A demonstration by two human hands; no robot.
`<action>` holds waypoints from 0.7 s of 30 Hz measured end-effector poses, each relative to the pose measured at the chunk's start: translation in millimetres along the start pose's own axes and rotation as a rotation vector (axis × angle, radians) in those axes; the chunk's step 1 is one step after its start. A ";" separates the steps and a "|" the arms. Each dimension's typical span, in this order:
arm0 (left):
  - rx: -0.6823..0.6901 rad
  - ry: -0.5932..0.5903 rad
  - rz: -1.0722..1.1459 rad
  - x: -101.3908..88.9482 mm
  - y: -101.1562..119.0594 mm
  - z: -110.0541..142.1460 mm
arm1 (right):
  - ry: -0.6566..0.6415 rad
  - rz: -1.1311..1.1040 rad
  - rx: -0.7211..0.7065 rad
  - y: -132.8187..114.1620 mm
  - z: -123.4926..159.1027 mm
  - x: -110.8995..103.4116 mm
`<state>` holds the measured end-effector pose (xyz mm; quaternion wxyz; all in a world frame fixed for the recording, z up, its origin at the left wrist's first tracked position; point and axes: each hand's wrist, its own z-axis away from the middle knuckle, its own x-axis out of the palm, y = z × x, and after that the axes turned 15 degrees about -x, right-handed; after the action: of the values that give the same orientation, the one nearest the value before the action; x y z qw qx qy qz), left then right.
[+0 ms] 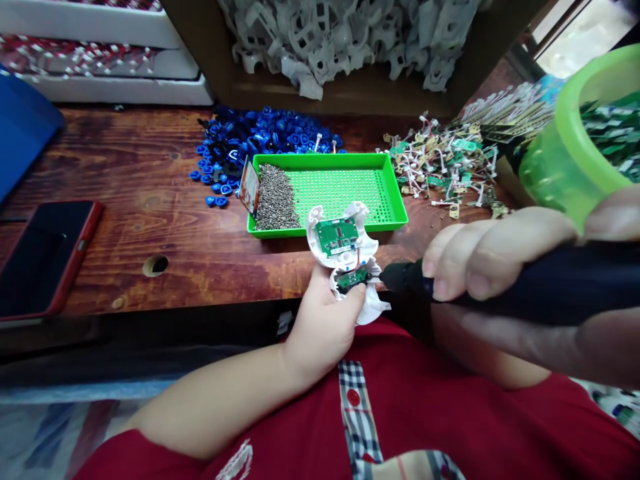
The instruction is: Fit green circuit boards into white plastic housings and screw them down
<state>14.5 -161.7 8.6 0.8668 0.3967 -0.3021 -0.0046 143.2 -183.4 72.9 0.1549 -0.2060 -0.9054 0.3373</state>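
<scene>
The wooden tabletop [125, 173] spreads widest, its glossy red-brown grain streaked dark and pierced by a round hole [156, 265]. Behind it stands a brown-walled bin [195, 47] heaped with curved, cut-out white plastic shells [350, 40]. To its left, smooth white trays [125, 90] hold red-and-white wires [90, 57]. At the far right sits a translucent lime-green tub [555, 160], rounded and thick-rimmed, with green boards inside. A shallow rectangular green plastic tray [345, 197] lies mid-tabletop, its floor perforated like mesh. The right hand [480, 257] has its grip wrapped around a dark, cylindrical screwdriver [550, 277], whose tapered nose meets the housing's edge; whether the bit touches a screw cannot be told. A flat black-glass phone [45, 257] in a red case lies at left. The left hand [325, 320] clasps the white plastic housing [373, 310] just before the tray: two scooped halves linked by thin wires, each bearing a flat green circuit board [337, 237]. Glossy blue rounded button pieces [285, 133] pile behind the tray; slim metallic screws [275, 200] bristle in its left end.
</scene>
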 end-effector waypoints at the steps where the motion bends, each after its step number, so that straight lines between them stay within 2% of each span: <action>1: -0.008 -0.004 -0.011 -1.7 0.3 -0.4 | -0.032 -0.036 -0.025 1.0 -0.8 -1.3; 3: -0.040 -0.009 -0.035 -5.7 2.3 -0.4 | -0.103 -0.141 -0.064 3.6 -5.1 -5.4; 5: -0.081 0.006 -0.043 -9.7 5.4 0.5 | -0.155 -0.234 -0.023 8.4 -13.2 -9.3; 6: -0.098 0.017 -0.036 -11.7 7.0 1.3 | -0.141 -0.266 -0.021 12.4 -18.4 -9.9; 8: -0.117 0.043 -0.010 -15.4 9.6 3.1 | -0.024 -0.270 -0.067 25.9 -29.6 -6.9; 10: -0.126 0.064 0.009 -19.1 10.9 4.7 | 0.145 -0.227 -0.209 47.7 -39.5 0.3; 12: -0.128 0.075 0.019 -22.7 11.6 5.4 | 0.202 -0.156 -0.308 75.2 -46.2 7.5; 16: -0.116 0.068 0.052 -27.8 13.5 5.4 | 0.060 -0.050 -0.234 123.4 -49.5 11.1; 18: -0.131 0.062 0.064 -28.8 14.9 5.4 | 0.020 -0.026 -0.196 135.2 -48.8 10.2; 21: -0.163 0.054 0.079 -29.0 16.6 5.1 | 0.000 -0.040 -0.170 139.9 -47.1 10.7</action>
<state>-15.7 -146.6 7.5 0.9035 0.3125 -0.2929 0.0159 191.2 -56.3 14.2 0.1435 -0.2004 -0.9348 0.2559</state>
